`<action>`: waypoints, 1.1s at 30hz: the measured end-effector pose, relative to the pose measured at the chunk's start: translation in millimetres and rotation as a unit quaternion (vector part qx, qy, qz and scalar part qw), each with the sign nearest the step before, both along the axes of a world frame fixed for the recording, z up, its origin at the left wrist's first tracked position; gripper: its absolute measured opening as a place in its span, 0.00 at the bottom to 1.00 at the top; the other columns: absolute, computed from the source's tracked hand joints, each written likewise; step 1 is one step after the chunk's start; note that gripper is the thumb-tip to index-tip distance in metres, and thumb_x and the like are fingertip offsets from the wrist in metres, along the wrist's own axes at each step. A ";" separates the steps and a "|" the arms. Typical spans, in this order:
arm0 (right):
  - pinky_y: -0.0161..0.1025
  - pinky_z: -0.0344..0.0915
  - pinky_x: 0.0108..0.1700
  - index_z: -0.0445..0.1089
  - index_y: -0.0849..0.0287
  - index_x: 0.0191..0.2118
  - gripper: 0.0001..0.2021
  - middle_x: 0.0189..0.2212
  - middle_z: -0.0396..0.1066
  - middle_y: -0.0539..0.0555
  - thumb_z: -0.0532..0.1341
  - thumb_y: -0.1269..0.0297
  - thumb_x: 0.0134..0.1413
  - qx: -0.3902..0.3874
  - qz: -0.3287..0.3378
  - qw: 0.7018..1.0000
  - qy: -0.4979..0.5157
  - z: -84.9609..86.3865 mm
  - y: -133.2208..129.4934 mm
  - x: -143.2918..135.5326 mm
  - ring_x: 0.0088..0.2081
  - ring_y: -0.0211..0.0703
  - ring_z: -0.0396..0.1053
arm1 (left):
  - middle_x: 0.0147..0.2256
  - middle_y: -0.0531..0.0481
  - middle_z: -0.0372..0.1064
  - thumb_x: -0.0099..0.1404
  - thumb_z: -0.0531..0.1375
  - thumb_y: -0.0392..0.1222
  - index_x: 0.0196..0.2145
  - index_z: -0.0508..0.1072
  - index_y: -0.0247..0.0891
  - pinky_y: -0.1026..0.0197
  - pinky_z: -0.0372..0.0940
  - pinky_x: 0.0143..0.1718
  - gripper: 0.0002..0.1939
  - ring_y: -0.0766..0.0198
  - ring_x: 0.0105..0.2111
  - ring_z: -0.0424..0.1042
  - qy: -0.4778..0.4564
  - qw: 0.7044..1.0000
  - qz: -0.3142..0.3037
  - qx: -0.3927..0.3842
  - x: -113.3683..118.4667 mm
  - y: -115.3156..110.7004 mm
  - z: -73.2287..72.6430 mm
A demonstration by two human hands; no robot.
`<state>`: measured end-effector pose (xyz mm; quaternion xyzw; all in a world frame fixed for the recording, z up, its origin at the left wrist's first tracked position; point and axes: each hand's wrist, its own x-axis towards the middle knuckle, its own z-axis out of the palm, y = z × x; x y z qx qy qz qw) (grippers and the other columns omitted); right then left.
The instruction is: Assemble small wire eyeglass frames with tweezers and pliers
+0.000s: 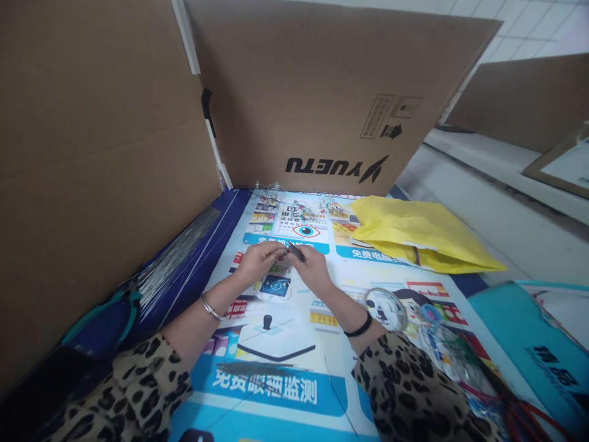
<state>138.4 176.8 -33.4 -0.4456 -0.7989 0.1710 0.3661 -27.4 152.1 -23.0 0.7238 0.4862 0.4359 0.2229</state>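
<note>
My left hand [261, 265] and my right hand [313, 270] meet over the middle of the printed sheet [294, 319], fingertips almost touching. In my right hand is a dark slim tool [297, 252], its kind too small to make out. The fingers of my left hand are pinched together at its tip; whatever they hold is hidden or too tiny to name. Nearer to me, a bundle of thin dark wires [257, 368] lies across the sheet. A single thin wire [339, 396] rests to the right of it.
Cardboard walls [294, 92] stand behind and at left. More straight wires [175, 258] lie left, near a teal-handled tool [131, 307]. On the right are a yellow bag [414, 230], a round clear container [385, 309], a teal pouch [524, 344] and a red-handled tool [519, 411].
</note>
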 end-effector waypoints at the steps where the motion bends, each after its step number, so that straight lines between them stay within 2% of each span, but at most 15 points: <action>1: 0.35 0.63 0.36 0.71 0.58 0.36 0.08 0.30 0.73 0.52 0.58 0.63 0.52 -0.001 0.000 1.000 0.009 -0.3 0.0 -0.2 0.33 0.41 0.68 | 0.29 0.50 0.73 0.63 0.54 0.43 0.33 0.75 0.38 0.64 0.65 0.34 0.11 0.65 0.30 0.71 0.010 1.000 0.001 0.005 0.2 -0.2 0.3; 6: 0.37 0.61 0.36 0.71 0.59 0.31 0.08 0.27 0.71 0.53 0.58 0.62 0.52 0.003 0.005 0.999 0.035 -2.9 0.8 -0.7 0.32 0.42 0.67 | 0.28 0.50 0.73 0.63 0.53 0.41 0.33 0.75 0.38 0.64 0.65 0.33 0.11 0.65 0.30 0.72 0.019 1.000 0.018 0.003 1.2 -0.9 1.9; 16: 0.38 0.61 0.36 0.72 0.58 0.32 0.10 0.28 0.71 0.53 0.57 0.59 0.52 -0.009 0.053 0.996 0.078 -6.5 0.2 -2.1 0.32 0.43 0.67 | 0.30 0.52 0.75 0.61 0.54 0.38 0.31 0.75 0.39 0.64 0.65 0.35 0.10 0.65 0.31 0.72 0.004 0.999 0.042 0.014 7.8 -2.6 1.0; 22: 0.38 0.60 0.33 0.71 0.57 0.28 0.09 0.25 0.69 0.51 0.58 0.59 0.49 -0.036 0.048 0.994 0.087 -6.5 0.2 -2.2 0.30 0.42 0.65 | 0.32 0.53 0.75 0.61 0.54 0.36 0.31 0.76 0.39 0.64 0.65 0.37 0.10 0.65 0.32 0.72 -0.016 0.999 0.039 -0.001 11.6 -4.4 0.5; 29: 0.37 0.60 0.32 0.69 0.58 0.28 0.09 0.24 0.68 0.50 0.59 0.58 0.47 -0.055 0.034 0.993 0.102 -5.6 -2.1 -1.6 0.27 0.40 0.63 | 0.31 0.53 0.75 0.62 0.53 0.40 0.31 0.75 0.39 0.65 0.64 0.36 0.10 0.65 0.32 0.72 -0.025 0.999 0.024 -0.016 11.6 -7.1 2.7; 31: 0.36 0.59 0.31 0.68 0.58 0.28 0.10 0.23 0.67 0.50 0.57 0.57 0.48 -0.067 0.024 0.991 0.114 -5.0 -3.1 -0.4 0.26 0.39 0.62 | 0.33 0.52 0.75 0.62 0.53 0.41 0.34 0.75 0.39 0.64 0.65 0.37 0.11 0.64 0.34 0.72 -0.056 0.998 0.036 -0.020 10.1 -7.3 3.5; 33: 0.36 0.60 0.31 0.68 0.58 0.29 0.10 0.23 0.67 0.49 0.57 0.56 0.49 -0.080 0.013 0.988 0.130 -4.0 -4.0 0.8 0.26 0.38 0.62 | 0.33 0.51 0.74 0.63 0.52 0.44 0.35 0.74 0.38 0.64 0.65 0.36 0.12 0.64 0.34 0.72 -0.124 0.989 0.073 -0.026 5.7 -6.1 4.1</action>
